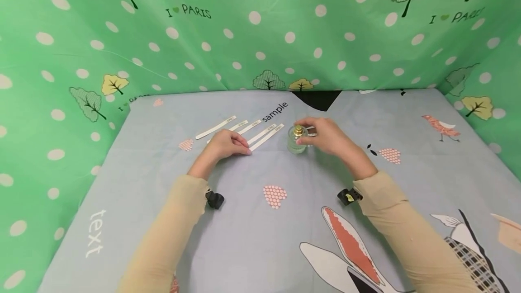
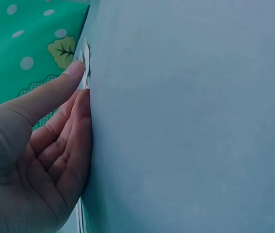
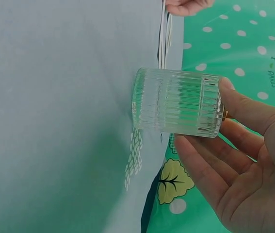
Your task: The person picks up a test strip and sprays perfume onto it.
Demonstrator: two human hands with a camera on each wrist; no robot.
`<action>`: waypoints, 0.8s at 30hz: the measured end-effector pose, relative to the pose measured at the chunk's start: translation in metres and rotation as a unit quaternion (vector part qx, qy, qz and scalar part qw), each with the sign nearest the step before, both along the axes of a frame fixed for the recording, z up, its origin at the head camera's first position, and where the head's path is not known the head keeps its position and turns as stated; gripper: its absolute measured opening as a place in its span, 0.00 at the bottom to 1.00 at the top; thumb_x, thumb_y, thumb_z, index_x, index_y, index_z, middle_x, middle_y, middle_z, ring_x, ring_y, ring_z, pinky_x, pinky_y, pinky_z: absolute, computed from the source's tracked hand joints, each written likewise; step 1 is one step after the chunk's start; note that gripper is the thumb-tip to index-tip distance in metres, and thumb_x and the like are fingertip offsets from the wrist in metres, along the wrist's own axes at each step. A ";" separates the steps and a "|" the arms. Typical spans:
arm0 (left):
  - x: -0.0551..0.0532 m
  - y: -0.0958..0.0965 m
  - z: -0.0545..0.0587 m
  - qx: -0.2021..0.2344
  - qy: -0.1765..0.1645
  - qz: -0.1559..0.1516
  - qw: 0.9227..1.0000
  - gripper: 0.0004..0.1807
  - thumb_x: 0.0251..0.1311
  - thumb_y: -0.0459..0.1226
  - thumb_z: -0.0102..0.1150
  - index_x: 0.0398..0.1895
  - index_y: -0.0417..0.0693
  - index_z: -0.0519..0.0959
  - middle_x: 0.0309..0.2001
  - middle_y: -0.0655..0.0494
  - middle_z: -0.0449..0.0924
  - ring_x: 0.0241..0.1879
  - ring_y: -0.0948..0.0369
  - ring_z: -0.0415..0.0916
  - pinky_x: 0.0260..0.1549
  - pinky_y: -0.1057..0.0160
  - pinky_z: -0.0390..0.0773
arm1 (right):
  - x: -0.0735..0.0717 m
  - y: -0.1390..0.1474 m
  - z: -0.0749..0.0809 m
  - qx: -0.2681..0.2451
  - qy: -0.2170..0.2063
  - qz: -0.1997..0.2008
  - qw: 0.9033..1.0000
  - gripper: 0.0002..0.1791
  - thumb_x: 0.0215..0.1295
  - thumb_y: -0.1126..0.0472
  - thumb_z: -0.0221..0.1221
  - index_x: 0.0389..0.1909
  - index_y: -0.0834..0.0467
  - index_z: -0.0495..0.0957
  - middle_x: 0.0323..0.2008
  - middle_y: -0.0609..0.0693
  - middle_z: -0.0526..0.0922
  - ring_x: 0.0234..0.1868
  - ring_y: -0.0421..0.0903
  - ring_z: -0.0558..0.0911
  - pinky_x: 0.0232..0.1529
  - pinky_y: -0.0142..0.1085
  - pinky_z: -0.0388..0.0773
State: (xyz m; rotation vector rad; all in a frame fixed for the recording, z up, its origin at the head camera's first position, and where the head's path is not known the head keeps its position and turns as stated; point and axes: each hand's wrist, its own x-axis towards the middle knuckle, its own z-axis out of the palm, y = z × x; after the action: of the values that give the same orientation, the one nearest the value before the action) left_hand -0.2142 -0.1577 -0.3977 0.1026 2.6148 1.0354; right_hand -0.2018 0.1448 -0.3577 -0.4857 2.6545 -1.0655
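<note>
My right hand (image 1: 327, 137) holds a ribbed, clear glass perfume bottle (image 3: 176, 102) with a gold spray top (image 1: 299, 130). The thumb is at the bottle's upper edge and the fingers are along its side. The bottle is upright in the head view. To its left, several white paper test strips (image 1: 267, 137) with small print at their far ends lie slantwise in a row. My left hand (image 1: 228, 144) reaches over the near ends of these strips and hides part of some. In the left wrist view, its thumb and fingertips stand apart beside the strips (image 2: 87, 56).
A grey-blue printed cloth (image 1: 244, 229) covers the table. White strip-like pieces (image 1: 311, 131) show in the gap of the right hand, behind the bottle. A green dotted curtain (image 1: 244, 35) hangs along the back and sides. Black wrist cameras (image 1: 215, 199) sit at both cuffs.
</note>
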 end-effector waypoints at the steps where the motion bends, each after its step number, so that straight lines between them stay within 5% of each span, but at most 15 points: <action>1: 0.000 0.002 0.000 -0.006 0.000 -0.001 1.000 0.14 0.47 0.42 0.78 0.35 0.47 0.87 0.30 0.57 0.87 0.29 0.67 0.76 0.33 0.70 0.74 | 0.000 0.000 0.000 0.000 0.000 0.001 1.000 0.28 0.63 0.62 0.67 0.64 0.63 0.74 0.59 0.62 0.80 0.60 0.61 0.81 0.60 0.51 0.79; 10: -0.003 0.005 -0.003 -0.015 -0.009 0.004 1.000 0.11 0.49 0.40 0.77 0.33 0.46 0.86 0.27 0.58 0.84 0.29 0.65 0.74 0.31 0.69 0.73 | 0.001 0.001 -0.002 -0.008 -0.001 -0.005 1.000 0.29 0.63 0.62 0.67 0.65 0.63 0.73 0.60 0.64 0.79 0.60 0.62 0.80 0.60 0.51 0.79; 24: -0.006 -0.004 -0.005 0.066 -0.044 -0.035 0.996 0.11 0.53 0.36 0.74 0.37 0.40 0.84 0.25 0.64 0.82 0.27 0.69 0.73 0.32 0.72 0.74 | 0.011 0.005 -0.011 -0.095 -0.020 -0.033 0.995 0.39 0.61 0.61 0.69 0.71 0.63 0.65 0.65 0.63 0.75 0.66 0.61 0.76 0.65 0.49 0.75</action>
State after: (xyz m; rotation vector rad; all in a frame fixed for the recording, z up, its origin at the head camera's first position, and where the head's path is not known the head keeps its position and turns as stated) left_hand -0.2200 -0.1613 -0.4025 0.1737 2.4454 1.1613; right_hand -0.1910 0.1498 -0.3686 -0.4082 2.5635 -1.3404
